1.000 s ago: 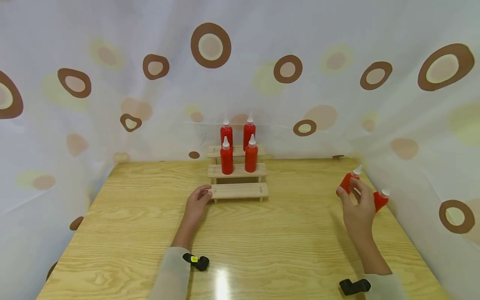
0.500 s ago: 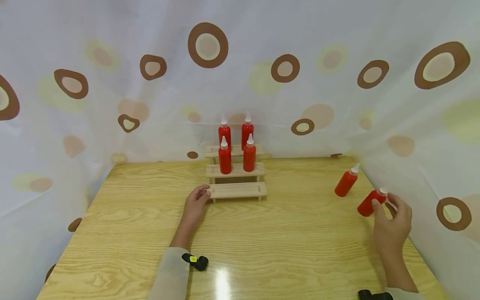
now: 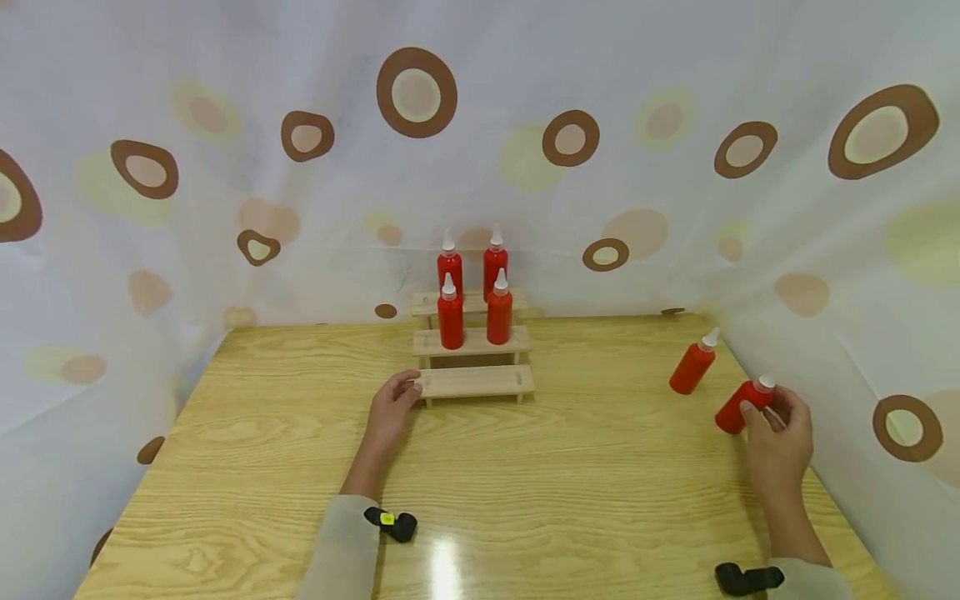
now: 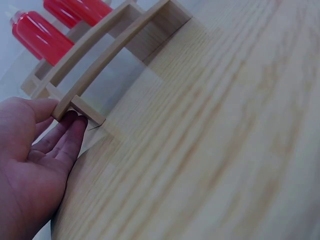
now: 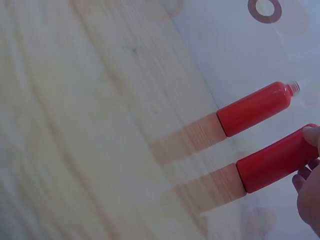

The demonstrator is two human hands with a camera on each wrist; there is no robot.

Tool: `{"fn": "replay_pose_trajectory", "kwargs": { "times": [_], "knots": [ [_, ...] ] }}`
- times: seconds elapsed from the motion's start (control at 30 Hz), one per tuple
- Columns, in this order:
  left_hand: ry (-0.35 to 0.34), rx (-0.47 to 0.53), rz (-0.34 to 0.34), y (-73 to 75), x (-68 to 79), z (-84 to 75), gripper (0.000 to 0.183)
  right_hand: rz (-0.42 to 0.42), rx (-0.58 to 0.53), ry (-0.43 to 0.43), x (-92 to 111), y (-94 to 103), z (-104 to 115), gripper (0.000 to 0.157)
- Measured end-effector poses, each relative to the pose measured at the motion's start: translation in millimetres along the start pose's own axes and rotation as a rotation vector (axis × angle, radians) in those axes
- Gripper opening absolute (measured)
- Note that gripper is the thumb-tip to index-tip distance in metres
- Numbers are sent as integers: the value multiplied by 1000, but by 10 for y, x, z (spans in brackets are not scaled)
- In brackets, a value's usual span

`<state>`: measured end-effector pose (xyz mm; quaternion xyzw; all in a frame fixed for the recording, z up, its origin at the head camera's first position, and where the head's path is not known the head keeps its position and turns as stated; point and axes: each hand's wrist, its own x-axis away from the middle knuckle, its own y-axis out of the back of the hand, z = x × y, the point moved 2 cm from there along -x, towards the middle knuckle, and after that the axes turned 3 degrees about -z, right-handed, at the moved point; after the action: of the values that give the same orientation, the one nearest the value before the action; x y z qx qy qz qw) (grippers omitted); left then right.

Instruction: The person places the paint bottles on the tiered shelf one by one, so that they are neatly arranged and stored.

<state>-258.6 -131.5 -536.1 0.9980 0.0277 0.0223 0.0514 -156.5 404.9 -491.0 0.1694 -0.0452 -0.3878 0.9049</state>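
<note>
A three-tier wooden rack (image 3: pixel 474 381) stands at the back of the table. My left hand (image 3: pixel 392 408) pinches the left end of its lowest tier, thumb on top and fingertips curled beneath in the left wrist view. Two red squeeze bottles with white nozzle caps stand on the middle tier, the left one (image 3: pixel 451 323) and the right one (image 3: pixel 498 318); two more are on the top tier. At the right, my right hand (image 3: pixel 780 450) grips the upper part of a red squeeze bottle (image 5: pixel 272 162) between thumb and fingers. Its base appears to rest on the table.
Another red squeeze bottle (image 3: pixel 692 367) stands upright just behind and left of the gripped one. The wooden table (image 3: pixel 562 475) is walled by patterned white cloth (image 3: pixel 480 183) at the back and both sides.
My right hand has left the farther loose bottle, moved right and toward me, and taken hold of the nearer one. My left hand stays on the rack.
</note>
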Motion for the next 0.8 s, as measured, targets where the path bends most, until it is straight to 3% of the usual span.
{"fn": "replay_pose_trajectory", "kwargs": {
  "times": [0.37, 0.57, 0.8],
  "knots": [
    [35, 36, 23, 11, -7, -23, 37, -11, 17, 49, -65, -31, 14, 58],
    [33, 23, 49, 21, 151, -273, 35, 4, 2, 51, -59, -59, 17, 58],
    [-1, 20, 2, 3, -6, 19, 32, 68, -90, 128, 70, -201, 144, 60]
  ]
}}
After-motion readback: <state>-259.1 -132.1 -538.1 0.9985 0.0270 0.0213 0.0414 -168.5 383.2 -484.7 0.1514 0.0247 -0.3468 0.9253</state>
